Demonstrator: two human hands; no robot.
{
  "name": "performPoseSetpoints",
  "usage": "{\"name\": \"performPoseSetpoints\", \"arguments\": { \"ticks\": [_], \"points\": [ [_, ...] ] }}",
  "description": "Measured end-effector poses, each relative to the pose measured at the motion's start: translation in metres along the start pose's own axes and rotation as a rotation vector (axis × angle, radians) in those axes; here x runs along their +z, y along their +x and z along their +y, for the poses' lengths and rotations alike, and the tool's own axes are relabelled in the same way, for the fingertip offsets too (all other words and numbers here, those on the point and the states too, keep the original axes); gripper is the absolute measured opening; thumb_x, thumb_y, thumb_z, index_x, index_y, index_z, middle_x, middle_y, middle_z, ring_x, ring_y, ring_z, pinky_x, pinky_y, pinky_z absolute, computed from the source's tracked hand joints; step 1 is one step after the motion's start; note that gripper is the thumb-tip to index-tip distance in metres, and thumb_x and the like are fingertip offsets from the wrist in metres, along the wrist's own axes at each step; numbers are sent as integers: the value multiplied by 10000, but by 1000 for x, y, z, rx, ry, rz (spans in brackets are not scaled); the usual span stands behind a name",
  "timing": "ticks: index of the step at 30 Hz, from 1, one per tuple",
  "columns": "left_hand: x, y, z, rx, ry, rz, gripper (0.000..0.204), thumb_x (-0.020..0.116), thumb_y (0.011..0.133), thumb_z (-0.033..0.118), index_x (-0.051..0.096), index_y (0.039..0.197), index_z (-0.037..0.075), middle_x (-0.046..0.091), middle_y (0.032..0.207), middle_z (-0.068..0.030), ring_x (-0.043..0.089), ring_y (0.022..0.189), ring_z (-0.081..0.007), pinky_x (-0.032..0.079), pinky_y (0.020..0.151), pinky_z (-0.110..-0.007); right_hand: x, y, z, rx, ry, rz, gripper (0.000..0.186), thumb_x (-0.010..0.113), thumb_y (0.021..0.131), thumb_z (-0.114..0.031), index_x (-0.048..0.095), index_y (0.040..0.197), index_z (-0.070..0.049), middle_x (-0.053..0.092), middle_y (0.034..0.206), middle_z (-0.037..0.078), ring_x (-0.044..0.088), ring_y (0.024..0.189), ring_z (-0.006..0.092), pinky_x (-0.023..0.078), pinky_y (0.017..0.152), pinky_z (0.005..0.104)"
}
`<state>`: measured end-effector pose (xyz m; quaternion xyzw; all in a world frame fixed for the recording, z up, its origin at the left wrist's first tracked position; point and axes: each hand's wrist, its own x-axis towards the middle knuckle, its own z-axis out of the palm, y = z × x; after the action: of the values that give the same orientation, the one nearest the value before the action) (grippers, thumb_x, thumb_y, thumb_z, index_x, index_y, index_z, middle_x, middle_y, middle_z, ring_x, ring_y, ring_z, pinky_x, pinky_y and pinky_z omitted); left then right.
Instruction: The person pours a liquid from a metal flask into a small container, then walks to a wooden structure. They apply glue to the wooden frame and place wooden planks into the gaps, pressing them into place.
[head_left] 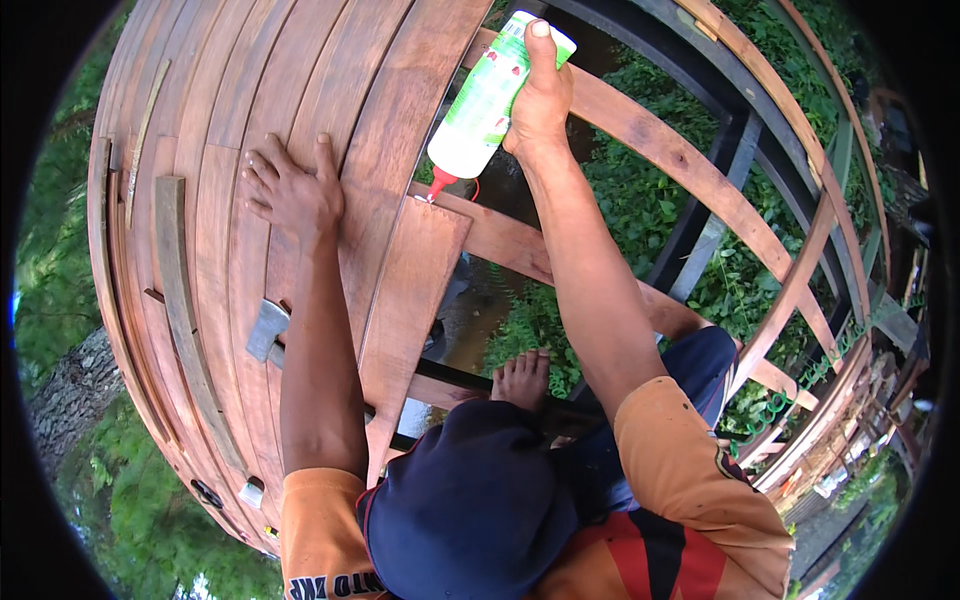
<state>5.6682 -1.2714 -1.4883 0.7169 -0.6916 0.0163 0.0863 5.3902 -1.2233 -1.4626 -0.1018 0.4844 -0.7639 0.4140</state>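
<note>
My right hand is wrapped round a white and green glue bottle, tilted with its red nozzle pointing down. The nozzle tip meets the end of a short reddish-brown board, where a little white glue shows. Flat on the planks to the left lies my left hand, fingers spread and holding nothing. Beside my left forearm is a metal hatchet or hammer head; the forearm hides the rest of that tool.
Bare wooden joists and a dark metal frame cross open gaps on the right, with plants and muddy water below. Loose wood strips lie on the decking at left. My bare foot is near the open frame.
</note>
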Motion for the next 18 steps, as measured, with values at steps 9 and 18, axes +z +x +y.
{"name": "performPoseSetpoints", "arguments": {
  "ticks": [9, 18],
  "points": [
    [-2, 0, 2, -2, -28, -6, 905, 466, 958, 742, 354, 1617, 131, 257, 1689, -233, 176, 1580, -417, 100, 1232, -672, -22, -2, -9, 13, -33, 25, 672, 682, 903, -643, 626, 1097, -2, 694, 869, 106, 713, 739, 194, 607, 666, 372],
    [-4, 0, 5, -2, -27, -3, 900, 470, 956, 739, 367, 1606, 125, 264, 1682, -247, 194, 1570, -436, 131, 1223, -677, -35, -6, -27, 87, -107, 5, 666, 691, 904, -615, 634, 1113, 15, 702, 885, 109, 717, 759, 200, 607, 692, 372]
  ]
}}
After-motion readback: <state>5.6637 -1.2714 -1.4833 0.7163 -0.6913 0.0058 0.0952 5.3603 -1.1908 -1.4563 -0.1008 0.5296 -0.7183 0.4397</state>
